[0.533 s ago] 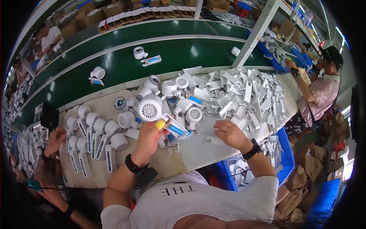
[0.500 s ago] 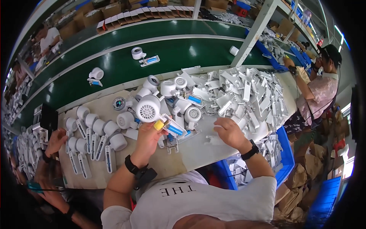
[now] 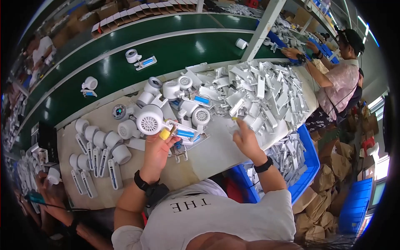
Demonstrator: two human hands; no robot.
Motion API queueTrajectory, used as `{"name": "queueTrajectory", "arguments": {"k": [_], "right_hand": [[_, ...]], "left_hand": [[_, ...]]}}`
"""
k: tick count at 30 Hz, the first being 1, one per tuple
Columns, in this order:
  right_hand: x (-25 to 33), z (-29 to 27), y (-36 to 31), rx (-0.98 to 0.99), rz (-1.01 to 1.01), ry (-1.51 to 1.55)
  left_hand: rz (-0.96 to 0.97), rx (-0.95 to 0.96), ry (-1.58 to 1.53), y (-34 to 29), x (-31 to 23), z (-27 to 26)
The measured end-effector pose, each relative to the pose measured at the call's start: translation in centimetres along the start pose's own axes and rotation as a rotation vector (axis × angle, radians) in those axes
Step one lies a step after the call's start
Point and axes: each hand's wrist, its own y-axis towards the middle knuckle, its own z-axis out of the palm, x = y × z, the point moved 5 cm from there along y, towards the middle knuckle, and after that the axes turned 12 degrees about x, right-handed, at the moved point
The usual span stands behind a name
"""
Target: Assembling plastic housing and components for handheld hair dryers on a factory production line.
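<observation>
My left hand [image 3: 155, 152] is closed on a small white handheld fan [image 3: 150, 119] with a round slotted head. Its handle is open, and a blue battery cell [image 3: 184, 133] lies in it. Something yellow [image 3: 165, 133], like a finger cover, wraps my left thumb. My right hand [image 3: 248, 146] is stretched toward the pile of white plastic handle shells [image 3: 260, 98]. Its fingers are apart, with a yellow tip on the index finger, and I see nothing held. More open fans [image 3: 201, 117] lie just behind my left hand.
Rows of closed-up fans [image 3: 96, 156] stand at the left of the table. A blue bin [image 3: 306, 166] of white parts sits at the right edge. Beyond runs a green conveyor [image 3: 175, 52] carrying several fan pieces. Co-workers' hands [image 3: 48, 183] are at left; another person [image 3: 337, 79] stands at right.
My right hand has reached forward toward the pile, index finger extending. The left hand keeps the fan. At left a co-worker's hand has drawn back; at right a person's arms have stretched out. The view has shifted.
</observation>
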Motion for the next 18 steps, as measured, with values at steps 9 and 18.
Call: {"name": "queueTrajectory", "arguments": {"k": [9, 18], "right_hand": [[13.0, 1.5, 1.1, 0.082, -0.678, 0.243], [15.4, 3.2, 2.6, -0.108, -0.727, 0.004]], "left_hand": [[0.086, -0.059, -0.062, -0.8, 0.8, 0.4], [0.123, -0.107, -0.029, -1.7, 0.5, -0.4]]}}
